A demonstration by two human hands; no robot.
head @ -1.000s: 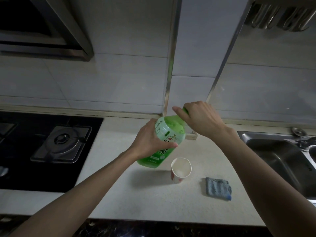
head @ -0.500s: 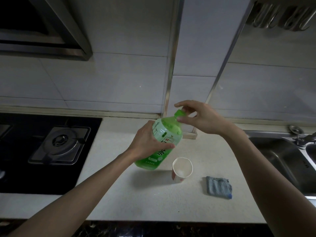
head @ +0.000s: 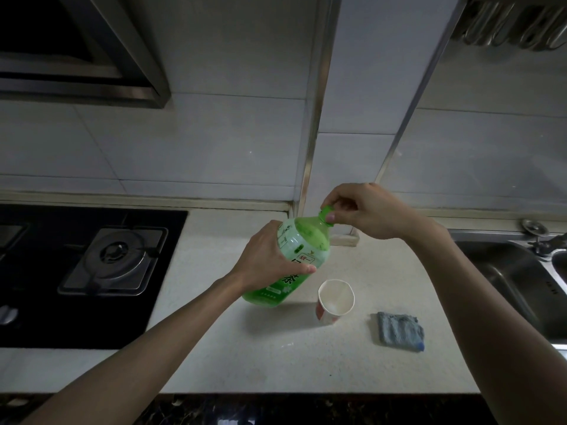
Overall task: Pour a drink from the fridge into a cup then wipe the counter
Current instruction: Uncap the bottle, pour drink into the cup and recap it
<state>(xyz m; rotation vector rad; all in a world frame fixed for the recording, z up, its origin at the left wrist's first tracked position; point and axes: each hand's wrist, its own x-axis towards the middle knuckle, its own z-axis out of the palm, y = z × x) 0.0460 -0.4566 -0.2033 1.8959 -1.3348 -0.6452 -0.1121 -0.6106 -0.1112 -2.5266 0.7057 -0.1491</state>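
A green tea bottle hangs tilted above the pale counter, its neck pointing up and to the right. My left hand grips its body from the left. My right hand pinches the green cap at the bottle's top. Below and to the right of the bottle stands a white paper cup, upright and empty-looking. A folded blue-grey cloth lies on the counter to the right of the cup.
A black gas hob fills the left side of the counter. A steel sink with a tap sits at the right. A range hood hangs at upper left, and a tiled wall runs behind.
My right hand has shifted from covering the bottle's top to a fingertip pinch on the cap, turning at the wrist. The bottle stays tilted in my left hand.
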